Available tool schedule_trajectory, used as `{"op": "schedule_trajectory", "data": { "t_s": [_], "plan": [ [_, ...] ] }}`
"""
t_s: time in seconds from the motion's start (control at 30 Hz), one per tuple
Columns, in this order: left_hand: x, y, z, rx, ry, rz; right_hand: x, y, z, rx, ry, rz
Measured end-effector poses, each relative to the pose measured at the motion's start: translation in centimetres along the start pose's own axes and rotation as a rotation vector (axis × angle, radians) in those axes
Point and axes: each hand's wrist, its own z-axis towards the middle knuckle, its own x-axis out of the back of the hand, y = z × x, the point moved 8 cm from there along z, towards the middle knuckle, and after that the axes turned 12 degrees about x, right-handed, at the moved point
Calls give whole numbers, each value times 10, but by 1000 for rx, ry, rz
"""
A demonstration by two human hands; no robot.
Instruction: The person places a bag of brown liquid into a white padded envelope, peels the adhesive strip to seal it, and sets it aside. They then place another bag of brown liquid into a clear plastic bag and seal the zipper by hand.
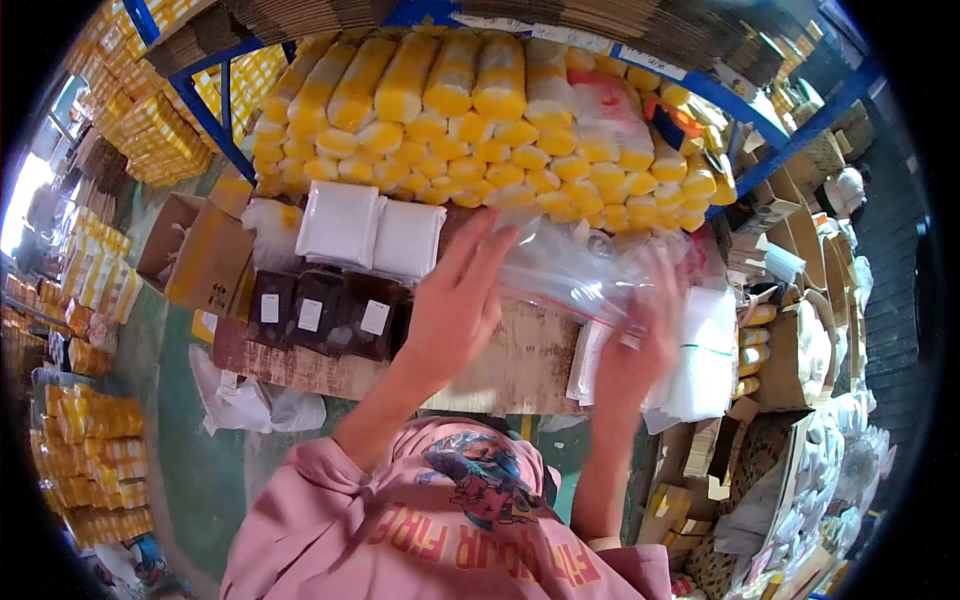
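Our right hand [640, 335], blurred, curls on the near right end of a clear plastic bag [565, 268]; our left hand [462, 300], fingers almost straight, meets its left end, its grip unclear to us. Between them, the bag's long axis runs far left to near right above the table [520, 365], yellow-and-white bundles [450, 85] beyond.

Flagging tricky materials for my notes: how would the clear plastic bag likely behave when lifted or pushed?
Probably floppy: the clear plastic bag wrinkles between the left hand and right hand. Likely light, since its film is see-through and looks thin. Perhaps slippery too, given its glossy highlights.
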Motion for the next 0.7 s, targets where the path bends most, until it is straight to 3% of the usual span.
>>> {"op": "schedule_trajectory", "data": {
  "t_s": [0.07, 0.17, 0.2, 0.23, 0.3, 0.37, 0.47, 0.57, 0.67, 0.7],
  "plan": [
    [35, 20, 3, -171, 268, -217, 15, 4, -13, 51, 198, -24],
    [-44, -65, -50, 125, -79, -214, -63, 48, -67, 20, -41, 117],
    [-92, -131, -94, 460, -339, -303, -95, 66, -89, -20, -152, 145],
    [-132, -192, -156, 797, -602, -391, -137, 90, -125, -113, -307, 146],
    [-134, -248, -254, 1129, -527, -605, -208, 168, -251, -519, -428, 614],
    [-107, -259, -283, 952, -787, 118, -241, 187, -332, -939, -438, 904],
    [-79, -308, -335, 990, -454, 225, -258, 192, -388, -1409, -385, 889],
    [-60, -341, -365, 1201, -194, 167, -269, 211, -368, -1220, 42, 1156],
    [-93, -365, -378, 1358, -136, -356, -265, 220, -301, -1064, 269, 926],
    [-107, -372, -377, 1395, -110, -532, -268, 217, -278, -1179, 312, 825]
  ]
}}
